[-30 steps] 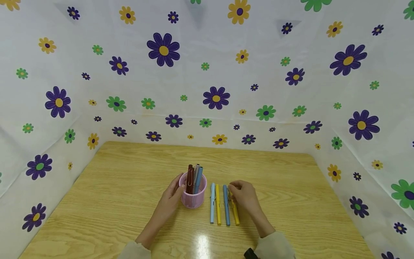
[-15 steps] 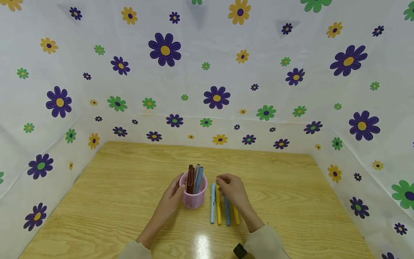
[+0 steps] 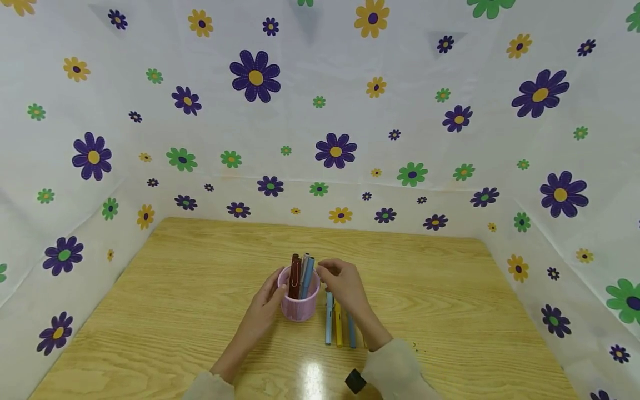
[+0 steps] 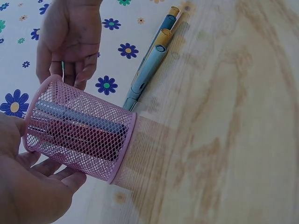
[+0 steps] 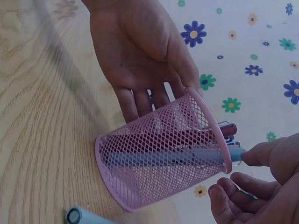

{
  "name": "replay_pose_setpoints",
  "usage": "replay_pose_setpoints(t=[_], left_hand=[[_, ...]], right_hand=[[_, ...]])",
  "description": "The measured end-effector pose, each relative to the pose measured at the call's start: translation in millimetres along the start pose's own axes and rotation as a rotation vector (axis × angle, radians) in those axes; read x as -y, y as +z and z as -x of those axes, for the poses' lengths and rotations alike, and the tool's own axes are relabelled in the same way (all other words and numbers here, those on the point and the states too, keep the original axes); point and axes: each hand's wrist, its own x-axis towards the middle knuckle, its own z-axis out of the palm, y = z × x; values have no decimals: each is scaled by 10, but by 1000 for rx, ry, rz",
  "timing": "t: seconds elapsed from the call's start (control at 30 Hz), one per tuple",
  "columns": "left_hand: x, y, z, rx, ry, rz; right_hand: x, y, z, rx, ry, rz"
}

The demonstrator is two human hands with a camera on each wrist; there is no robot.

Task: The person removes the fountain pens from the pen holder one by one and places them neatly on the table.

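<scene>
A pink mesh pen cup [image 3: 298,311] stands on the table, and my left hand [image 3: 264,304] grips its left side. Inside it are dark red pens [image 3: 293,280], a blue pen [image 3: 309,271] and a greyish pen. Just right of the rim hovers my right hand [image 3: 345,283], its fingers loosely bent around nothing. In the right wrist view its thumb is close to the blue pen's end; contact is unclear. Below that hand lie a light blue pen [image 3: 328,328], a yellow pen [image 3: 339,330] and a blue pen [image 3: 352,333] side by side. Another yellow pen [image 4: 174,10] shows in the left wrist view.
The wood-grain table [image 3: 200,266] is enclosed at the back and sides by a white flowered sheet [image 3: 300,128]. A small black block [image 3: 355,381] sits at the right sleeve [image 3: 397,369].
My right hand has moved left and away from me, from the rightmost yellow pen across the row to the cup's rim. My left hand has stayed on the cup.
</scene>
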Motion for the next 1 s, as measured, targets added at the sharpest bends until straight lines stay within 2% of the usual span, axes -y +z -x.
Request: replay_pose_setpoints(t=[0.23, 0.63, 1.0], left_hand=[[-14, -1, 8, 9, -2, 1], [-3, 2, 6, 12, 4, 8], [10, 0, 1, 10, 19, 16]], right_hand=[[5, 129, -62, -8, -59, 11], [-38, 199, -101, -32, -32, -6], [35, 184, -75, -82, -6, -3]])
